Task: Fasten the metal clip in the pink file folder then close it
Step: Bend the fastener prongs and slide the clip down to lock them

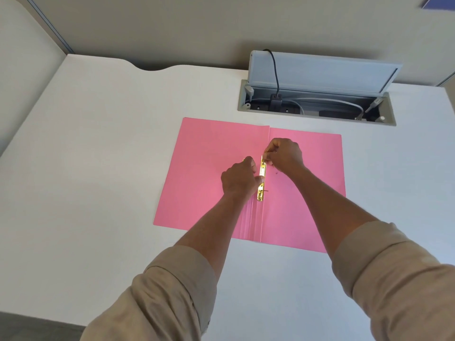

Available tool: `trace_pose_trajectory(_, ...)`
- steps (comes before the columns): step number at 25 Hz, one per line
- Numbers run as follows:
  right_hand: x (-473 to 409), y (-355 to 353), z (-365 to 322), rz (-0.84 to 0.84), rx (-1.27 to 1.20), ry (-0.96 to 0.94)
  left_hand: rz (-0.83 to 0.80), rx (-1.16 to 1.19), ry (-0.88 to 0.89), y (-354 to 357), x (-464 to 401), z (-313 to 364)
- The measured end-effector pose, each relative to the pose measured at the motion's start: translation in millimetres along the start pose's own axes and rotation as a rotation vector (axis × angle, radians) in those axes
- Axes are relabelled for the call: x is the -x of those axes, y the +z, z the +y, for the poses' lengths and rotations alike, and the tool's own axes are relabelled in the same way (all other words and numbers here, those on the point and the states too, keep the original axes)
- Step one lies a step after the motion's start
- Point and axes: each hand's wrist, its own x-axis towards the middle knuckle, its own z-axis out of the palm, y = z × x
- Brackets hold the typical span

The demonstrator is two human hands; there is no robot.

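Note:
The pink file folder lies open and flat on the white desk. A gold metal clip runs along its spine fold, with a thin prong sticking up near its lower end. My left hand presses its thumb on the middle of the clip bar from the left. My right hand pinches the clip's upper end between thumb and fingers. The upper tip of the clip is hidden under the fingers.
The white desk surrounds the folder. An open cable box with raised grey lid, plugs and cords sits in the desk just behind the folder's right half. The desk's back edge has a curved cutout.

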Motion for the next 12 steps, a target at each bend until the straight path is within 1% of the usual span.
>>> trace_pose_trajectory(8,-7.2,6.0,-9.0,-0.048,0.162,-0.099,0.016,-0.023,0.01,2.7,0.7,0.0)
trace_pose_trajectory(12,-9.6,7.0,-9.4,-0.07,0.171,-0.123,0.011,-0.03,0.005,3.7,-1.1,-0.2)
